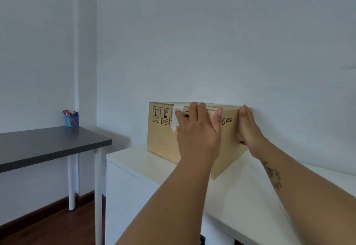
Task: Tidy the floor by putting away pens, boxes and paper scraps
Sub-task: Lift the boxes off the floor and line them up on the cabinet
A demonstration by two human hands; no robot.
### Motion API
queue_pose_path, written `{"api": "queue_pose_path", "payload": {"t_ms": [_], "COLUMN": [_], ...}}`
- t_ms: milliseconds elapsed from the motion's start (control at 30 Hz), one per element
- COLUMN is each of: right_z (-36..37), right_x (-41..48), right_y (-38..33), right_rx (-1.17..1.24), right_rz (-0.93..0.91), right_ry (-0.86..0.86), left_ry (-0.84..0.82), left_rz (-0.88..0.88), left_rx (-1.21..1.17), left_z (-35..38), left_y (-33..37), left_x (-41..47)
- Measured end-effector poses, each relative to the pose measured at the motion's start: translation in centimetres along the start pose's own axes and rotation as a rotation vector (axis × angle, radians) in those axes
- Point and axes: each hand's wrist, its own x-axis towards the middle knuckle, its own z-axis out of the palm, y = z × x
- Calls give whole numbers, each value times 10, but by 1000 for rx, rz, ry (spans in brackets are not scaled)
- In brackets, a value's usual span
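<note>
A brown cardboard box (161, 138) printed with "PICO" and handling symbols stands on top of a white cabinet (138, 162), close to the wall. My left hand (198, 131) lies flat against the box's front face, fingers spread up to its top edge. My right hand (248, 129) presses the box's right end near the wall. Both hands hold the box between them. A blue mesh holder with several pens (71, 119) stands on the far corner of the dark desk.
A dark grey desk (48, 144) with white legs stands left of the cabinet, with a narrow gap between them. Dark wooden floor (57, 223) shows below the desk. White walls close in behind and to the left.
</note>
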Motion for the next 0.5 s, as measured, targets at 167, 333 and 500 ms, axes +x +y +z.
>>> {"api": "queue_pose_path", "payload": {"t_ms": [167, 333, 500], "right_z": [15, 15, 24], "right_x": [-5, -5, -10], "right_y": [-11, -17, -20], "right_rx": [1, 53, 35], "right_rz": [-173, -23, 0], "right_ry": [60, -95, -121], "left_ry": [-35, -66, -115], "left_rz": [-26, -39, -30], "left_rx": [-18, -41, -35], "left_z": [9, 2, -6], "left_y": [3, -9, -22], "left_x": [3, 10, 19]}}
